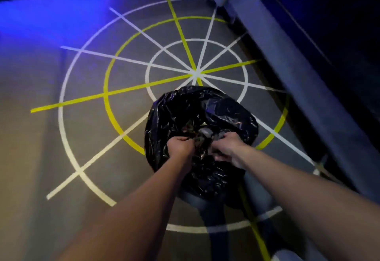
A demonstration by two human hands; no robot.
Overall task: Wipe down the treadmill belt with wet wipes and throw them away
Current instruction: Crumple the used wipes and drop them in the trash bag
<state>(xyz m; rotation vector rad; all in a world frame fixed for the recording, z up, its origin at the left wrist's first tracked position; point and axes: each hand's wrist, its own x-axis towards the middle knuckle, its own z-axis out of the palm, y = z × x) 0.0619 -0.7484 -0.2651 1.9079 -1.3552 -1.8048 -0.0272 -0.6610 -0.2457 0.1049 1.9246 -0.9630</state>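
Observation:
A bin lined with a shiny black plastic bag [224, 114] stands on the floor right below me. Both my hands reach into its mouth. My left hand [181, 144] is curled and grips the crumpled bag plastic at the opening's left side. My right hand [228, 145] is curled on the right side, pinching bag plastic together with something pale and crumpled [205, 132], maybe a wipe; the dim light leaves that unclear. The treadmill [287, 59] runs along the right edge, its grey side rail slanting from top centre to lower right.
The grey floor [41, 137] carries a big target of white and yellow circles and spokes centred just beyond the bin. Blue light washes the upper left. A dark ledge runs along the top. My legs show below the bin.

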